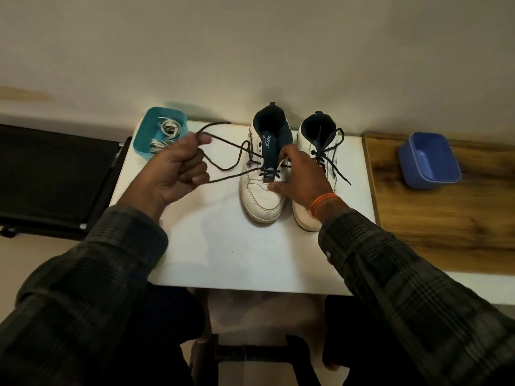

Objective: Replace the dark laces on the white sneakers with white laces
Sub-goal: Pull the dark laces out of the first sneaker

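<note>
Sneakers, white, one pair, toes toward the person, side by side on a white surface (223, 260). Left sneaker (262, 196): dark lace (231, 167) drawn out of the upper eyelets, threaded only at the lowest crossing or so near the toe; tongue exposed. Right sneaker (309, 162): dark lace (330, 151) laced throughout, ends loose.

Left hand (178, 168): raised left of the left sneaker, fingers curled round both free runs of its lace, thumb and forefinger pinching a loop near the top.

Right hand (303, 176): on the left sneaker, fingers curled over the tongue and eyelet area, thumb pressed on the toe side, steadying the shoe.

Teal tub (143, 140): back left of the surface, holding white laces (167, 129) in a bundle.

Blue tub (418, 174): on the wooden surface (446, 232) to the right, well apart from the shoes; nothing visible inside.

Step in hand, by judgement: unlacing the left sneaker, nearly complete; right sneaker not begun; no white lace fitted.

Next move, by judgement: pull the remaining run clear of the lowest eyelets with the shoe held firm, put the dark lace aside, then take a white lace from the teal tub.
</note>
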